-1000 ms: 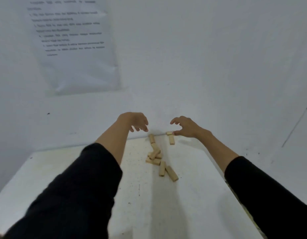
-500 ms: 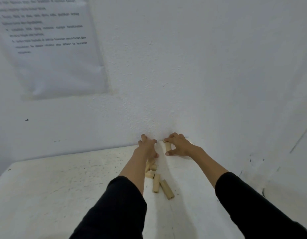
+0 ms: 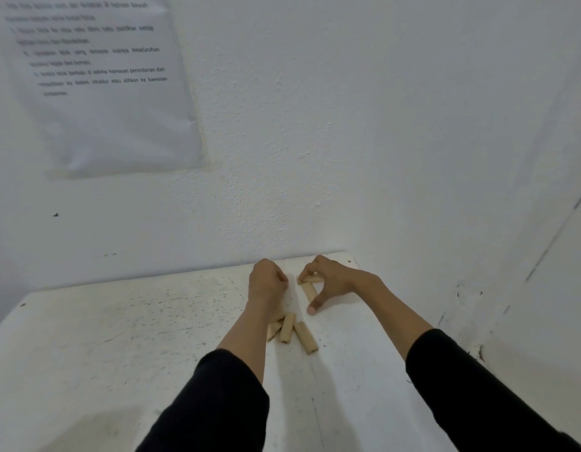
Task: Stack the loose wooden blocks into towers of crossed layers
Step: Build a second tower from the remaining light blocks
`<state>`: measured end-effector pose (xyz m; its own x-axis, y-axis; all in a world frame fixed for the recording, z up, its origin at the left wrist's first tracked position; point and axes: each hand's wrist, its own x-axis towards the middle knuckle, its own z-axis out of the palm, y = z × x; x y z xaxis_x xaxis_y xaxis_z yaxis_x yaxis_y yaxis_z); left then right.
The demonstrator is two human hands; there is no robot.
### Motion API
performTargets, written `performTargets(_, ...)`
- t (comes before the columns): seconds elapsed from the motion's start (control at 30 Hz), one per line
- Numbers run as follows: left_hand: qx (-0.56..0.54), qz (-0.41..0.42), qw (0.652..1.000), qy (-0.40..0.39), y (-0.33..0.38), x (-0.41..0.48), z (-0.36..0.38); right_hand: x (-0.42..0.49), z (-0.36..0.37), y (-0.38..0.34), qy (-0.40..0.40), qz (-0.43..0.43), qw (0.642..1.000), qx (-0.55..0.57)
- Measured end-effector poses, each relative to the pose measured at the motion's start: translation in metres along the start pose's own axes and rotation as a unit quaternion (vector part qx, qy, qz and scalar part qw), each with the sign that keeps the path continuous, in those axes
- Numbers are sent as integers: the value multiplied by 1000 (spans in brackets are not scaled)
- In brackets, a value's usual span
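Several light wooden blocks lie on the white table (image 3: 152, 337) near its far right corner. Three loose blocks (image 3: 287, 327) lie fanned out between my forearms. Beyond them, one block (image 3: 309, 291) lies pointing away from me, with a short block (image 3: 312, 279) crosswise at its far end. My right hand (image 3: 334, 278) curls its fingertips onto the crosswise block, its thumb reaching down to the table by the near end of the long one. My left hand (image 3: 268, 283) is curled like a fist just left of them. Its palm and anything under it are hidden.
White walls meet in a corner right behind the blocks. A printed paper sheet (image 3: 103, 86) hangs on the left wall. The table's right edge (image 3: 373, 321) runs close beside my right forearm. The speckled tabletop stretches away to the left.
Both hands have dropped from above the table onto the far blocks. The right hand now holds the two far blocks, and the left has curled up over the scattered ones.
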<state>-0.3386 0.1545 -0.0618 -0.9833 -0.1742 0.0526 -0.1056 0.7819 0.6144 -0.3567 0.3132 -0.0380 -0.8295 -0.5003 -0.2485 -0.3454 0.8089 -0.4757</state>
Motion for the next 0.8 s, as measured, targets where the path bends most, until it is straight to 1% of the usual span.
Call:
performTargets(0.03, -8, -2, 1000, 4, 0, -2, -1, -3, 3, -2, 17, 4, 1000, 6)
performTargets(0.1, -19, -6, 1000, 11, 1, -6, -2, -6, 13, -3, 81, 13, 997, 8)
performTargets(0.2, -41, -22, 999, 17, 0, -10, -4, -4, 24, -8, 145, 36, 989, -21)
performTargets(0.33, -51, -41, 998, 7, -4, -12, -10, -3, 24, -18, 169, 93, 980, -41)
performTargets(0.43, -44, -27, 999, 13, -5, -17, -16, -9, 28, -23, 172, 113, 978, -32)
performTargets(0.63, -66, 26, 996, 56, 4, -31, -32, -35, 29, -29, 197, 103, 975, 20)
performTargets(0.8, -86, 62, 993, 53, 23, -53, -47, -68, 26, -42, 251, 77, 962, 70)
